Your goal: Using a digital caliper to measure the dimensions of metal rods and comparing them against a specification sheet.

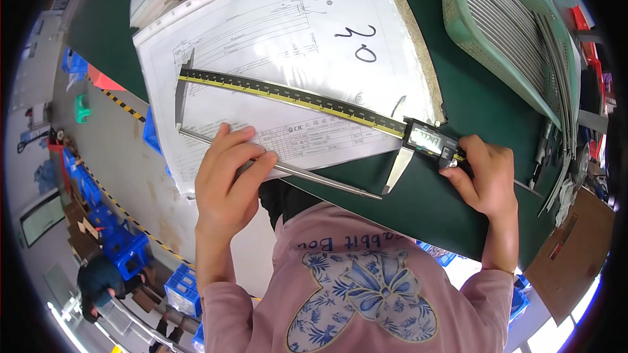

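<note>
My left hand (230,173) is closed around a thin metal rod (314,177), gripping it left of its middle. My right hand (483,173) holds the display end of a long digital caliper (294,98), thumb and fingers at its slider. The caliper's jaws are spread wide, with the rod between them. The rod's left end is at the fixed jaw (180,108), and its right end lies close to the sliding jaw (396,171); whether it touches cannot be told. Beneath the caliper lies a technical drawing (261,46) in a clear sleeve of a ring binder.
A green plastic basket (468,39) with many thin metal rods (510,33) stands at the right on the dark green table (418,0). More rods stick out over its near side. A cardboard sheet (575,255) is at the lower right. Blue stools (124,248) and another person (98,284) are at the left.
</note>
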A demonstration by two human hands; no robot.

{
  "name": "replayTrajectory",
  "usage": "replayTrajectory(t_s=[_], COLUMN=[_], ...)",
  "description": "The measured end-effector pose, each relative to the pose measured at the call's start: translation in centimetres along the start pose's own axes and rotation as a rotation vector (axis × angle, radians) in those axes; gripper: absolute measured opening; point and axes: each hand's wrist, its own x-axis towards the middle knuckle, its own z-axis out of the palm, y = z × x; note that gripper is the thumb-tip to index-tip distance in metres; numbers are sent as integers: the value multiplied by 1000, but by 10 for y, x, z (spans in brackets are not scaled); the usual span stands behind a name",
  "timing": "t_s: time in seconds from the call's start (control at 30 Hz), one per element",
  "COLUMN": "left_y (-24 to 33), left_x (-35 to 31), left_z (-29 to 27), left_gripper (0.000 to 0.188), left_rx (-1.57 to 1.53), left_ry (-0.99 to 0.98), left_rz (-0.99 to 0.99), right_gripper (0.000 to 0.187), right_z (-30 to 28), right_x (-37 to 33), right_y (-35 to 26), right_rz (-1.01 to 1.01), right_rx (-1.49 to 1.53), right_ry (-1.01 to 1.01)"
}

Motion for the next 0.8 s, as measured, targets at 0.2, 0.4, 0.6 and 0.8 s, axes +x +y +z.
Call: replayTrajectory(t_s=[0.2,0.4,0.6,0.8], left_y=[-1,-1,-1,-1], left_x=[1,0,1,1], left_z=[-1,-1,0,-1], left_gripper=[26,27,27,28], left_rx=[-4,-7,-1,0], left_ry=[-8,-8,-2,-1], left_rz=[-1,-12,-2,-5], right_gripper=[36,31,30,37], right_z=[3,2,0,4], right_x=[0,-1,-1,-1], right_y=[1,0,0,0], right_rz=[10,7,8,12], right_rx=[10,33,39,23], right_ry=[10,-12,-11,16])
